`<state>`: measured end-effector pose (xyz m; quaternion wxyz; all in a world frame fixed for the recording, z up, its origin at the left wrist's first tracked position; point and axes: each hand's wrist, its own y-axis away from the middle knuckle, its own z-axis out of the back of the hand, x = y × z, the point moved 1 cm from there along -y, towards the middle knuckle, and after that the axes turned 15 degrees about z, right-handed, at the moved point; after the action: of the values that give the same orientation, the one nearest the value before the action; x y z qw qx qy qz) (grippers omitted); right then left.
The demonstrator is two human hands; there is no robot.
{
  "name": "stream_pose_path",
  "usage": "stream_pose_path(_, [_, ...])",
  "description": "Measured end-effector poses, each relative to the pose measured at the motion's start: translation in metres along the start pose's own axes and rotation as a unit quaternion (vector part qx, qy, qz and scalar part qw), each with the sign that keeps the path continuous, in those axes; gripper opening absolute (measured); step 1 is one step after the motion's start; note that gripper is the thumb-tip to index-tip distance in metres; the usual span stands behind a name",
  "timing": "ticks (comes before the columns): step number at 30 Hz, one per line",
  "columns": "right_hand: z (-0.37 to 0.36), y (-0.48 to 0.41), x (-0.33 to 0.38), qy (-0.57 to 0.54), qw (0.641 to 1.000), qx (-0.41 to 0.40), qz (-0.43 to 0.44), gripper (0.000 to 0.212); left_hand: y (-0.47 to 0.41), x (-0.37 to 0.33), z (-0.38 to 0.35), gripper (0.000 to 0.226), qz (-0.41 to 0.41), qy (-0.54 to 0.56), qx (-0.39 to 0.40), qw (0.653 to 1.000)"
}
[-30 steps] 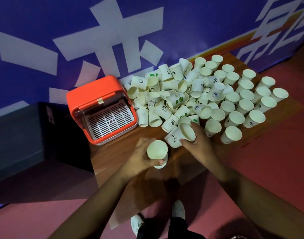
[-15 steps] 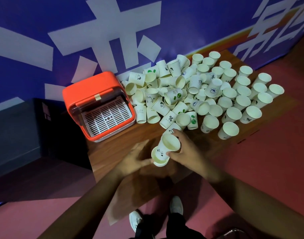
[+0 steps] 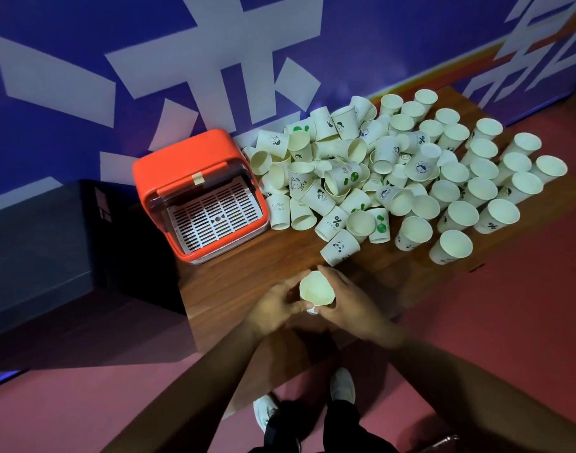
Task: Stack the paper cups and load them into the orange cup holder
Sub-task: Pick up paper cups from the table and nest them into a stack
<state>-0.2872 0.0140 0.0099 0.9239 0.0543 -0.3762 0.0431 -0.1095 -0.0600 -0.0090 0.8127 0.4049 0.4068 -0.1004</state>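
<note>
Paper walls crush easily, and that is the risk here. The left hand [image 3: 273, 305] and the right hand [image 3: 348, 305] each have fingers curled around the small nested stack [image 3: 316, 291], held in front of the orange cup holder [image 3: 182, 158] and slightly to its right. Squeezing hard could dent a rim and jam the nesting. The loose cups [image 3: 394, 178], heaped right of the orange cup holder, lean on one another, so a careless reach might roll some off the table [image 3: 247, 266].

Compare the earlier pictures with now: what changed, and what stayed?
The right hand took a cup from the pile and slid it into the cup in the left hand; both hands now grip the nested cups. The orange cup holder and remaining pile stayed put.
</note>
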Motion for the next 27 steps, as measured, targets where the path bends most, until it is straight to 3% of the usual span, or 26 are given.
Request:
stream_pose_path(7, [-0.004,-0.001,-0.019,-0.09,0.995,0.023,-0.043,0.091,-0.011,0.002,0.003,0.059,-0.009,-0.02,-0.003,1.0])
stream_pose_path(11, [0.019,-0.009,-0.04,-0.206,0.963,-0.085,-0.152,0.064,-0.033,-0.01,0.014,0.037,0.036,0.007,-0.043,0.998])
stream_pose_path(16, [0.047,-0.027,-0.076,-0.207,0.926,-0.162,-0.269,0.042,-0.076,-0.045,0.019,0.026,0.074,-0.063,-0.052,0.994])
stream_pose_path(20, [0.041,-0.047,-0.102,-0.312,0.864,-0.18,-0.353,0.043,-0.108,-0.076,0.014,0.041,0.098,-0.084,-0.028,0.991])
stream_pose_path(23, [0.036,-0.059,-0.107,-0.399,0.819,-0.198,-0.362,0.038,-0.126,-0.082,0.01,0.056,0.121,-0.071,0.009,0.99])
stream_pose_path(26, [0.029,-0.069,-0.108,-0.465,0.779,-0.206,-0.366,0.035,-0.15,-0.072,0.004,0.086,0.151,-0.054,0.025,0.987])
stream_pose_path(27, [0.027,-0.071,-0.108,-0.486,0.764,-0.208,-0.37,0.034,-0.156,-0.07,0.002,0.084,0.157,-0.051,0.031,0.986])
